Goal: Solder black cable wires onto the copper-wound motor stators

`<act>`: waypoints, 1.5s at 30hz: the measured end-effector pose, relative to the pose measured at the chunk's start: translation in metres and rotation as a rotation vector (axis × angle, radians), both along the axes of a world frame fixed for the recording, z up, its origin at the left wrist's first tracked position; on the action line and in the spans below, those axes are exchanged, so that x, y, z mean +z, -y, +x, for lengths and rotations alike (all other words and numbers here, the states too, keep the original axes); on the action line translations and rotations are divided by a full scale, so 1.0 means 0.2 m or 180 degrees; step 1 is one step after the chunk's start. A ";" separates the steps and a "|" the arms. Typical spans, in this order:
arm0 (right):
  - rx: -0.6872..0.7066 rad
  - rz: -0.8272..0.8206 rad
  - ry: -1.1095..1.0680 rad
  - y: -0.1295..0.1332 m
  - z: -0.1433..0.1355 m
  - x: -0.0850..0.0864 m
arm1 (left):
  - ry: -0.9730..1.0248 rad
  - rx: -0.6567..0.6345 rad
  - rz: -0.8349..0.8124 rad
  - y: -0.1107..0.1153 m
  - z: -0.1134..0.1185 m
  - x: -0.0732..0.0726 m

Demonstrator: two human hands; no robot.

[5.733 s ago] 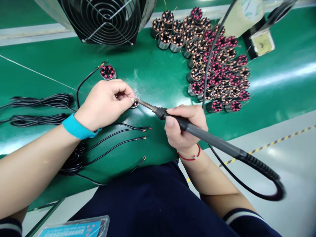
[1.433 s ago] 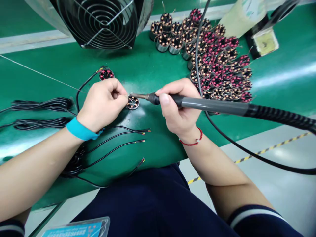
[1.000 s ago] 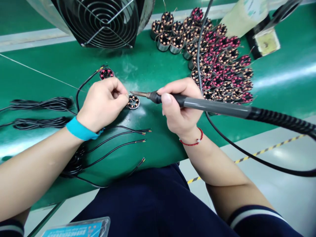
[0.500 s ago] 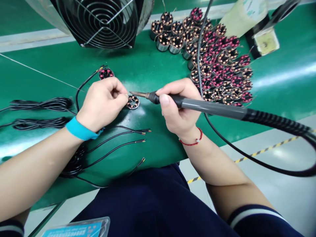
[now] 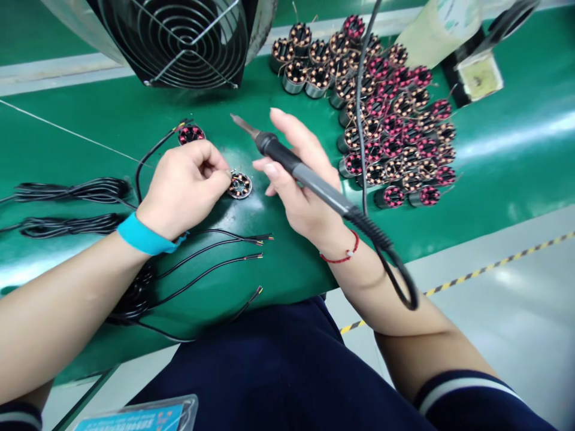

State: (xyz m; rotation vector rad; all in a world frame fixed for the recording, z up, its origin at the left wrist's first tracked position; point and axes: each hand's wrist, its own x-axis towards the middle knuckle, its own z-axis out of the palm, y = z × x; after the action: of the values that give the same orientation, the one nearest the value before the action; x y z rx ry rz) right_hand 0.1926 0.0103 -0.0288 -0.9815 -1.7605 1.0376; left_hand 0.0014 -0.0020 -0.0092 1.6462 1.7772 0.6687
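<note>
My left hand [image 5: 188, 179], with a teal wrist band, is closed in a pinch at the left edge of a small motor stator [image 5: 239, 186] with copper windings. What the fingertips hold is hidden. My right hand [image 5: 305, 173] has a soldering iron [image 5: 291, 161] lying between thumb and fingers, its grip loose and some fingers stretched out. The iron's tip points up and left, apart from the stator. Behind my left hand stands a stator with red windings [image 5: 191, 134], a black cable [image 5: 150, 157] with bared coloured wires at its rim.
Many stators [image 5: 390, 114] with copper or red windings crowd the right of the green bench. A fan [image 5: 186, 45] stands at the back. Coiled black cables [image 5: 72, 190] lie left, with cable ends [image 5: 242, 239] in front. The iron's cord [image 5: 360, 102] hangs across the stators.
My right hand has drawn the soldering iron away from the stator, tipping it upward and loosening its fingers. My left hand stays pinched by the stator.
</note>
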 end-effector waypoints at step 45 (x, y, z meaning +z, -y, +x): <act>0.0069 0.0086 0.0295 -0.03 -0.05 -0.07 | 0.0133 -0.0045 -0.0206 0.00 -0.01 0.04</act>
State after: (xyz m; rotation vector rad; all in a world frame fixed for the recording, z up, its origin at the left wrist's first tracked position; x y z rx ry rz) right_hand 0.1835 0.0162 -0.0434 -1.0099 -1.8597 0.9933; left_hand -0.0001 -0.0014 -0.0016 1.5889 1.7383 0.6282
